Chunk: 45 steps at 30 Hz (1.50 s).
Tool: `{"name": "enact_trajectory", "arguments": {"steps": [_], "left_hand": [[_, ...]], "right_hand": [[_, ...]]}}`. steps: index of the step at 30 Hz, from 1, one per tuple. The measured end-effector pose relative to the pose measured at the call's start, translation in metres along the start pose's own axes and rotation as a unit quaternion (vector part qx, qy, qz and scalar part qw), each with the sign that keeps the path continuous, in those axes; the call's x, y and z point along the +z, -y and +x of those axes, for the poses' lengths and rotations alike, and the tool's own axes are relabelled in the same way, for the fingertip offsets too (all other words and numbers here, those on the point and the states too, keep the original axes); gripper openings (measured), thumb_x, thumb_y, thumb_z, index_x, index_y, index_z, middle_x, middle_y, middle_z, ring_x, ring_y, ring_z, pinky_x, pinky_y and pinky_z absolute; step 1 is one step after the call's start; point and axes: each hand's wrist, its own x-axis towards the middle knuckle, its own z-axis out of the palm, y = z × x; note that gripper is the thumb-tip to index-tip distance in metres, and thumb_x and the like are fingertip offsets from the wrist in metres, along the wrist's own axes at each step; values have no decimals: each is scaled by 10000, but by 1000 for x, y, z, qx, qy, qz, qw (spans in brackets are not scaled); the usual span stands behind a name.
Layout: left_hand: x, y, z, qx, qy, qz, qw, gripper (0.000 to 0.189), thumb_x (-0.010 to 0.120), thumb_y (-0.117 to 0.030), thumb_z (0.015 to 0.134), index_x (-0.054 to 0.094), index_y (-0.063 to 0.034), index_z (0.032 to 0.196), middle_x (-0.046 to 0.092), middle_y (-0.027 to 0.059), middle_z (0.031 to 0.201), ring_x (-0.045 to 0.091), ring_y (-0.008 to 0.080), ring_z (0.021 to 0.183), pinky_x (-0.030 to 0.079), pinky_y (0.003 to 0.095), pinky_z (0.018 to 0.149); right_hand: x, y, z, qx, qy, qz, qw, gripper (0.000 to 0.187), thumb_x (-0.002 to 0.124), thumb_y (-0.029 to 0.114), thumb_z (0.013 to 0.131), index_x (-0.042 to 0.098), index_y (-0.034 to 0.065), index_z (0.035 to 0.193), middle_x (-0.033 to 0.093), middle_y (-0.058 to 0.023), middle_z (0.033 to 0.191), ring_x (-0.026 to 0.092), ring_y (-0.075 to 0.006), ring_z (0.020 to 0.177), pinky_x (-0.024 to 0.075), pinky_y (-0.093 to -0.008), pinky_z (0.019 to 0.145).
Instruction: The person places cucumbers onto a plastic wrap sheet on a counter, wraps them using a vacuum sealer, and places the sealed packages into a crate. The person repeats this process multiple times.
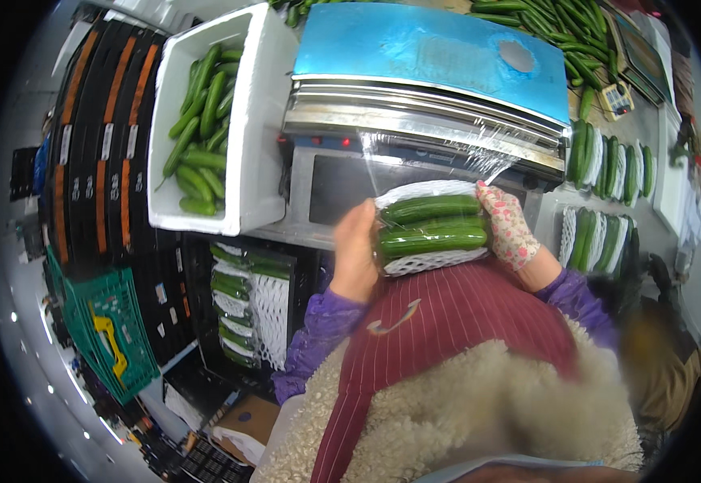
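Both hands hold one bundle of cucumbers (434, 236), partly wrapped in clear film, with white foam netting along its far and near sides. My left hand (355, 247), bare, grips the bundle's left end. On its right end is my right hand (510, 226), in a flower-patterned glove. Clear film (429, 148) stretches from the bundle up to the metal front of a film-wrapping machine (429, 60) with a blue cover. The bundle is held above the machine's dark plate (341, 187), close to the maroon striped apron.
Left of the machine stands a white foam box (260, 121) of loose cucumbers. A black crate (293, 302) at lower left holds netted cucumbers. Cucumber packs (598, 235) lie at right, loose cucumbers (568, 36) beyond. Stacked black crates (103, 139) and a green crate (115, 332) stand far left.
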Motion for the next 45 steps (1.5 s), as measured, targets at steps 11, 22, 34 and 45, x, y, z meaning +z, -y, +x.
{"name": "enact_trajectory", "arguments": {"steps": [11,22,34,45], "left_hand": [[0,5,-31,133,210,510,823,464,559,-372,1014,638,52,1186,711,158,1038,665,252,998,511,365,869],[109,29,-43,104,388,712,577,926,857,-633,581,585,93,1087,694,291,980,688,427,975,525,445,863],[80,39,-48,86,424,667,607,979,870,-656,535,603,107,1087,704,279,1004,699,393,969,526,425,874],[-126,-20,-115,213,281,541,763,1180,923,-454,553,366,-51,1511,578,259,1323,574,405,1227,437,440,1032]], "right_hand": [[-35,-18,-22,-189,81,-228,952,259,554,246,1039,619,5,970,623,-103,828,550,-191,757,463,-334,725],[-68,-30,-32,-339,111,-471,807,284,523,150,1029,600,-51,1214,689,-218,934,699,-325,861,537,-413,759],[-65,-22,-59,-154,186,-356,903,338,557,287,1033,679,7,1177,716,-168,1005,686,-262,925,522,-360,827],[88,-64,-128,115,336,-184,916,441,568,368,1032,646,-32,1201,702,-95,1057,675,-160,925,541,-321,798]]}}
